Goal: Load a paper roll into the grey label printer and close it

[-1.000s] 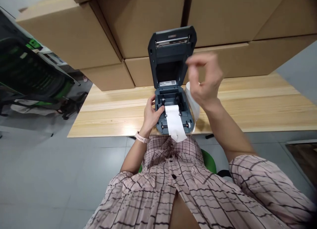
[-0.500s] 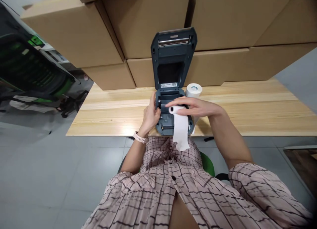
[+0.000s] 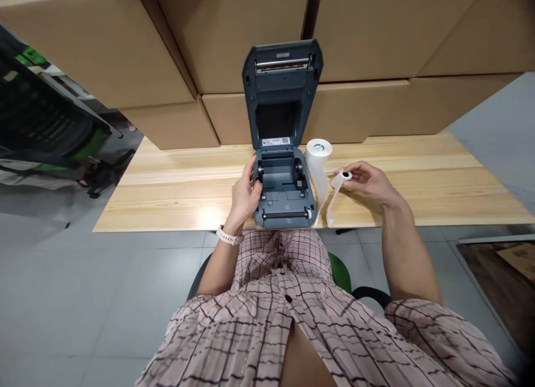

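Observation:
A dark grey label printer stands on the wooden table with its lid raised, so the bare roll holders and the black roller show inside. My left hand grips the printer's left side, thumb over the edge. To the right of the printer, my right hand pinches a thin white paper roll with a dark core end. A loose strip of its paper hangs towards the table's front edge. Between them a thicker white label roll stands upright, its loose end trailing forward beside the printer.
Large cardboard boxes are stacked along the back of the table, close behind the raised lid. At the left is a dark office chair. A dark, box-like thing lies on the floor at the right.
My right hand has carried the thin paper roll out from above the printer to its right side. My left hand stays on the printer; the view has shifted slightly.

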`<state>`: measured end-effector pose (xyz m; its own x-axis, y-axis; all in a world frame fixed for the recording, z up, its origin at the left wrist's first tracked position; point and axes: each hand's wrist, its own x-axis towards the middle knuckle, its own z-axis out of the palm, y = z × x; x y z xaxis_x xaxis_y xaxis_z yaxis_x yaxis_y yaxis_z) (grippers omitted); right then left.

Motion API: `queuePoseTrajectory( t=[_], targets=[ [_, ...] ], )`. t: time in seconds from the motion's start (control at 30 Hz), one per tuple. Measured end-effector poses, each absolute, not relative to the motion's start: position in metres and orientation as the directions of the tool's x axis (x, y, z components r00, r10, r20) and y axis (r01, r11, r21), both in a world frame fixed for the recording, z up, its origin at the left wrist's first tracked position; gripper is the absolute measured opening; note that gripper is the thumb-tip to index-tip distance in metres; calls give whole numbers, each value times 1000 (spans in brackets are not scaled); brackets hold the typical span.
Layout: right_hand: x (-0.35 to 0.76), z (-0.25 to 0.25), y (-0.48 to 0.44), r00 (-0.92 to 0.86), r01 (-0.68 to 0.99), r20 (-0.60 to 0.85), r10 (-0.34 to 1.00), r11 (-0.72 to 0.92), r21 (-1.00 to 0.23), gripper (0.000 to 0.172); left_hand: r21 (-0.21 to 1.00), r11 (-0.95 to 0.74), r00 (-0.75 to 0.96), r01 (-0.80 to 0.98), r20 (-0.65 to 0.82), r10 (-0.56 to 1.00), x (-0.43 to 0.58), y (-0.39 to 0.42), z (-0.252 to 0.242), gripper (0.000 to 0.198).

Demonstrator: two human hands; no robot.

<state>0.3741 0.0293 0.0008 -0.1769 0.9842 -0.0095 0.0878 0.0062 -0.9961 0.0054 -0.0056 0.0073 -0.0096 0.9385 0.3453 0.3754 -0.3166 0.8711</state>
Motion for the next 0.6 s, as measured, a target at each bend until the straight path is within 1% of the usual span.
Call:
queuePoseTrajectory(
  t=[0.1,0.17,0.23,0.3,0.37,0.43,0.5,0.6],
  targets=[
    [369,-2,35,-257,95,-71,964,-48,-994,69,869,-324,-3,375,350,937,5,-7,8,61],
    [372,5,41,-297,129,-72,952,-34,-991,78,861,-324,1,391,352,936,5,-7,8,62],
    [375,17,52,-292,201,-7,956,54,-978,80,848,-325,6,420,355,935,4,-7,10,63],
    [375,31,70,-306,301,42,951,138,-944,88,826,-315,17,468,348,937,3,-7,13,66],
    [369,43,91,-352,404,19,936,170,-899,103,804,-295,28,516,328,944,3,-7,17,69],
    [357,49,110,-398,477,-46,916,164,-864,114,796,-282,32,535,315,949,3,-8,20,73],
    [343,49,126,-435,504,-102,895,147,-851,113,804,-279,31,525,309,950,4,-9,21,75],
    [330,41,140,-446,488,-132,885,117,-865,96,813,-267,25,517,298,954,6,-10,22,76]
  ],
)
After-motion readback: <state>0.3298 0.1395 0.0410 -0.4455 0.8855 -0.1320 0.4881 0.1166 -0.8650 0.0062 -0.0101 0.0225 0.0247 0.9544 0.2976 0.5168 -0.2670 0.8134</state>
